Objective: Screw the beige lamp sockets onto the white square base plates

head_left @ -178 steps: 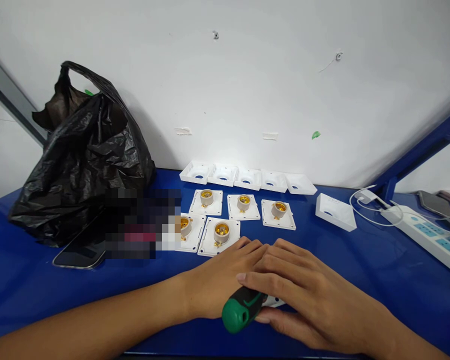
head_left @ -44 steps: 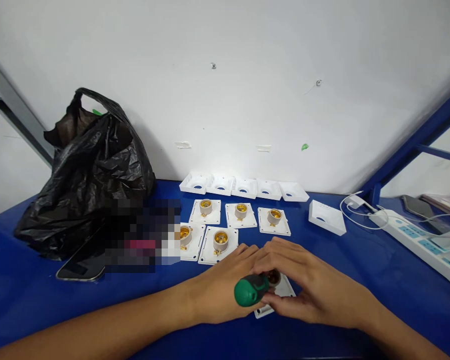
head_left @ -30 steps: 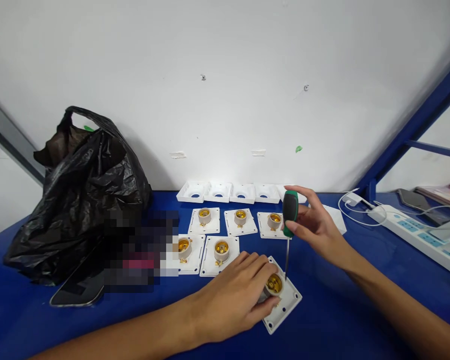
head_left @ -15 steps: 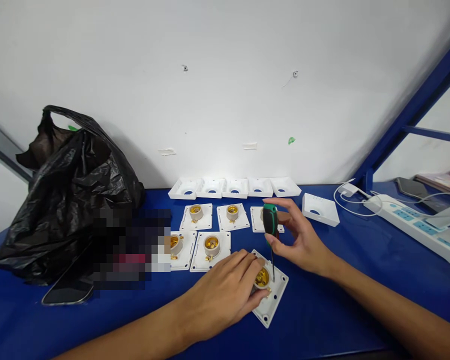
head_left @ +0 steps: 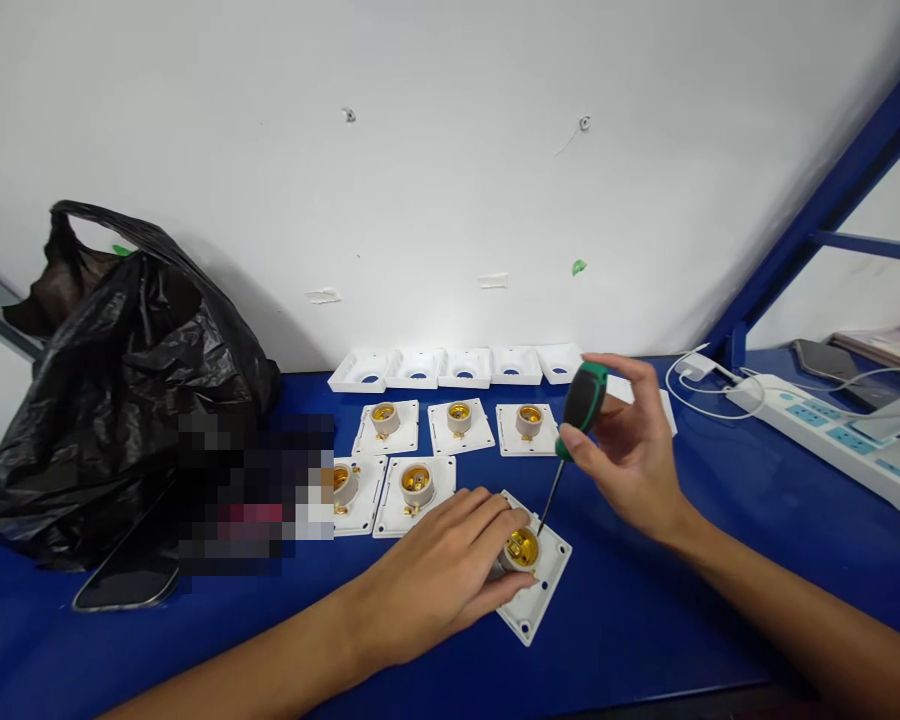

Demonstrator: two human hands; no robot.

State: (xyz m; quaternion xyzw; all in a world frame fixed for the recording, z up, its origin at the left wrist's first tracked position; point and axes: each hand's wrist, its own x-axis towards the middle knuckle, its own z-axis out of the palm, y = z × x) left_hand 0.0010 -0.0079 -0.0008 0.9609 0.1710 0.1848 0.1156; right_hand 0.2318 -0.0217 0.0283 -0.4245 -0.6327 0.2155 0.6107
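A white square lamp-holder plate point(head_left: 538, 597) with a brass socket point(head_left: 523, 548) lies on the blue table in front of me. My left hand point(head_left: 439, 583) rests on its left side, fingers curled round the socket. My right hand point(head_left: 634, 450) pinches a green-handled screwdriver point(head_left: 583, 400) above it. The shaft slants down and left, and its tip sits at the socket's right rim.
Several more socket plates point(head_left: 459, 428) lie in two rows behind, with a row of white covers point(head_left: 461, 367) along the wall. A black plastic bag point(head_left: 112, 365) and a phone point(head_left: 127, 580) are at left. A power strip point(head_left: 847, 445) with white cables lies at right.
My right hand lifted the screwdriver from lying across the plate, stood it upright over the socket, then tilted the handle to the right. My left hand stayed on the socket.
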